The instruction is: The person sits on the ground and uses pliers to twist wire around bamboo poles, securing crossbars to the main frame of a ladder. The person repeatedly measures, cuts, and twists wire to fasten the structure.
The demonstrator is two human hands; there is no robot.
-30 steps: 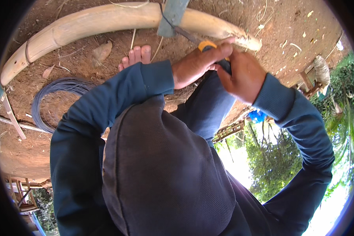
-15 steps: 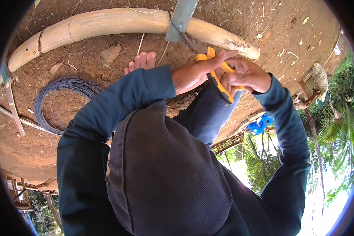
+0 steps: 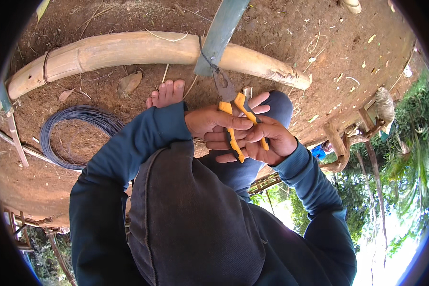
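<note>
Steady at the wire

Best to keep black-and-yellow pliers square to thin dark wire, by flat grey-green strip across smooth, jointed bamboo; with left hand pinching one handle, fingers half-straight, and right hand loosely curled about both splayed handles; impossible to tell if biting wire

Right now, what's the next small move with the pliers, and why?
Probably squeeze the pliers gently: the handles stand spread, the left hand and right hand are on them, and the nose is at the dark wire by the grey strip's end. Whether the jaws straddle it isn't clear.
</note>
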